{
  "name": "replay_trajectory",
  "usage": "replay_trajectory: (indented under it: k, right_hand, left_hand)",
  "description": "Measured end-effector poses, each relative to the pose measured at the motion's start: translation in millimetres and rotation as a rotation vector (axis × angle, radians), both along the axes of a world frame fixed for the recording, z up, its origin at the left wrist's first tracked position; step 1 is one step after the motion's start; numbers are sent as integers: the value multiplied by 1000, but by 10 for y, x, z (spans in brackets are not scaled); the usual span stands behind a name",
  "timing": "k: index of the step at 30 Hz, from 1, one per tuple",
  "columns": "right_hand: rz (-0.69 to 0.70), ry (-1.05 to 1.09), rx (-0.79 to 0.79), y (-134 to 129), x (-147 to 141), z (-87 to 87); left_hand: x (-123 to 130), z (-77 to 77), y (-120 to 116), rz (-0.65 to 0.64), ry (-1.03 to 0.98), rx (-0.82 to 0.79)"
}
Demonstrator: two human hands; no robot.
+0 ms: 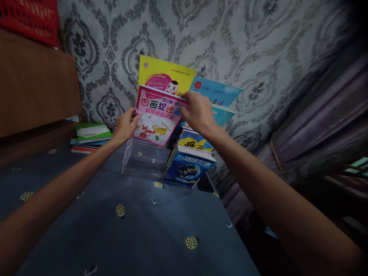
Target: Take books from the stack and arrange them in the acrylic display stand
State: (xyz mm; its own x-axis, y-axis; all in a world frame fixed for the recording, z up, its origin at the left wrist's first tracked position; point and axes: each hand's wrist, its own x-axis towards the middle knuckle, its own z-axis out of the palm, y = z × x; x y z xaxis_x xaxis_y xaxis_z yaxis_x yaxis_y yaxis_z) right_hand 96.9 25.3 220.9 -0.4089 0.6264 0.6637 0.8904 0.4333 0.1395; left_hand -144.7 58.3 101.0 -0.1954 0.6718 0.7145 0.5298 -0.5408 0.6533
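Note:
A pink picture book (156, 119) with cartoon animals on its cover is held upright, tilted a little, at a clear plastic book rack (145, 172). My left hand (125, 124) grips its left edge, and my right hand (199, 113) pinches its upper right corner. Behind it stands a taller yellow book (168, 73). To the right, in the other half of the rack, are light-blue books (218, 92), a blue and yellow book (192, 141) and a dark blue book (186, 170) with a globe on it. The pink book's lower edge is above the rack's front tier.
A low stack of books (93, 132) lies at the left by a wooden cabinet (37, 82), with a red basket (31, 19) on top. The patterned blue tablecloth (138, 237) ends at the right, near a purple curtain (258, 168). Patterned wallpaper is behind.

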Motion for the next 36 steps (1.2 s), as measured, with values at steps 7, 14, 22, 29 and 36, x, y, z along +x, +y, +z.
replay_trajectory:
  k: [7,14,22,29,36]
  right_hand:
    - [15,-2,16,47,-113,80]
    - [77,25,29,138,-204,135]
    - [24,-70,-117,210,-159,369]
    - [-19,-67,-110,200,-195,407]
    - [-78,-108,-45,130,-146,335]
  left_hand:
    - [-37,-65,11,-38,-62,38]
    - [-57,-88,23,-37,-100,18]
    - [0,-68,38,24,-43,-14]
    - [-29,-89,106,2,-43,-12]
    - [-18,-92,196,-103,-89,-16]
